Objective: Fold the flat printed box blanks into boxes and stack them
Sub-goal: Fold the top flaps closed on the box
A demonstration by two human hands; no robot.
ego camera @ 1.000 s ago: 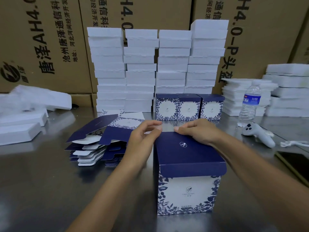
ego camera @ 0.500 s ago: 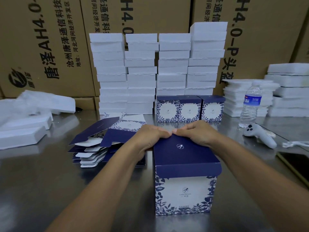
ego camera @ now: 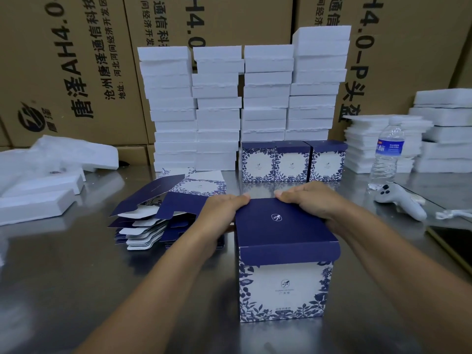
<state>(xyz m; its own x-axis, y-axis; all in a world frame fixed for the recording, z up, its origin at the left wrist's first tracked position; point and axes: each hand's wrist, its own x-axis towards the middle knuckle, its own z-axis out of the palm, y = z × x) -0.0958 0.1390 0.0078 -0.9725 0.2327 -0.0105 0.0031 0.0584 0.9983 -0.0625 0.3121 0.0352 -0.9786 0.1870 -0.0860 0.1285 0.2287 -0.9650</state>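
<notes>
Navy card covers the top of the box [ego camera: 286,284], which stands upright on the steel table [ego camera: 63,290], near me and a little right of the middle. Its lid [ego camera: 281,226] is folded down, and the front flap hangs over the white front with the blue leaves. My left hand [ego camera: 221,213] grips the far left corner of the lid, with the fingers curled over the far edge. My right hand [ego camera: 306,200] grips the far right corner in the same way, and the fingertips of both hands are near each other. Just left of the box lies the fanned pile of flat blanks [ego camera: 153,221]. Farther away, three finished boxes [ego camera: 292,162] stand side by side in front of white foam stacks [ego camera: 217,111]. On the right are a water bottle [ego camera: 385,154] and a white controller [ego camera: 401,203].
</notes>
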